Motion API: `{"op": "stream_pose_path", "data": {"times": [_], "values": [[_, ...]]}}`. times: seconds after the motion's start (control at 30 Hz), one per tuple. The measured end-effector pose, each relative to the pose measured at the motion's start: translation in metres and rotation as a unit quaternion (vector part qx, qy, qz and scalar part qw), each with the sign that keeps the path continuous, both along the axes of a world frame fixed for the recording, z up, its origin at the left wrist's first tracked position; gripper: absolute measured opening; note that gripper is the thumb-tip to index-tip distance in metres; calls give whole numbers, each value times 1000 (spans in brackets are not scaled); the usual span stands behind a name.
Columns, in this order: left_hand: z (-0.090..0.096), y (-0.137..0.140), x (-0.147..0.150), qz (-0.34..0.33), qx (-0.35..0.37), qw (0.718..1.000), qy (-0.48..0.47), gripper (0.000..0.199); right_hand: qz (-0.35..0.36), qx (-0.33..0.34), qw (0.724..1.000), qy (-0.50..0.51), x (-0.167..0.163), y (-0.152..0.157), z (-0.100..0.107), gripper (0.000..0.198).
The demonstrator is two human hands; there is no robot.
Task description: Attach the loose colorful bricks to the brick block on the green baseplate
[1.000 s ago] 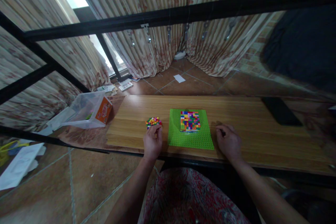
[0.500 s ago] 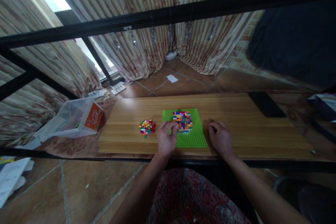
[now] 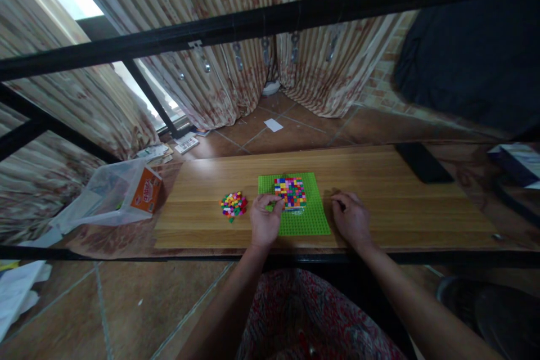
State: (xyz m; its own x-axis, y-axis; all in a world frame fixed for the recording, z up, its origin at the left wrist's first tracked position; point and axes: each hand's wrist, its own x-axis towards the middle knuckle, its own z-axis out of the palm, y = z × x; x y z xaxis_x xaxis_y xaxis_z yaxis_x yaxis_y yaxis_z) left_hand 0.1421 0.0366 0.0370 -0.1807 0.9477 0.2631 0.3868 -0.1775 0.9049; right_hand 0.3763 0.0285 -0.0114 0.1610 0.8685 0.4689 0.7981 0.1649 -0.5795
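Observation:
A green studded baseplate [image 3: 306,222] lies on the wooden board, carrying a square block of small multicoloured toy bricks [image 3: 291,191]. My left hand [image 3: 265,222] is over the plate's left side, thumb and forefinger pinched together at the block's left edge. Whatever is between those fingertips is too small to make out. Just past the plate's right edge, my right hand [image 3: 352,219] rests on the board with its fingers curled in, and nothing shows in it. Left of my left hand sits a pile of loose toy bricks [image 3: 233,205].
The wooden board [image 3: 202,180] spans the work area. A black flat object [image 3: 424,163] lies at its far right. To the left stands a clear plastic bin [image 3: 113,188] with an orange label. A black metal bar [image 3: 236,28] crosses in front of the curtains [image 3: 228,90].
The view has shifted slightly, so the whole scene sits a little further left. My left hand remains pinched at the block's left edge, and my right hand stays beside the plate.

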Motion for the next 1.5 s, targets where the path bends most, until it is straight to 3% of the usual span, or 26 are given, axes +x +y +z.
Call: {"op": "stream_pose_path", "data": {"times": [0.23, 0.63, 1.07, 1.3, 1.5], "values": [[0, 6, 2, 22, -89, 995, -42, 5, 2, -4, 1000, 1, 0, 0, 1, 23], [-1, 15, 9, 50, -147, 984, -83, 8, 2, -3, 1000, -3, 0, 0, -2, 23], [8, 23, 13, 96, -212, 971, -48, 3, -1, 8, 1000, -8, 3, 3, -9, 24], [6, 20, 9, 74, -181, 979, -51, 6, 5, 22, 999, -28, 4, 5, -12, 23], [2, -17, -52, 85, -78, 993, -7, 14, 8, 36, 999, -27, 6, 4, -14, 23]]}}
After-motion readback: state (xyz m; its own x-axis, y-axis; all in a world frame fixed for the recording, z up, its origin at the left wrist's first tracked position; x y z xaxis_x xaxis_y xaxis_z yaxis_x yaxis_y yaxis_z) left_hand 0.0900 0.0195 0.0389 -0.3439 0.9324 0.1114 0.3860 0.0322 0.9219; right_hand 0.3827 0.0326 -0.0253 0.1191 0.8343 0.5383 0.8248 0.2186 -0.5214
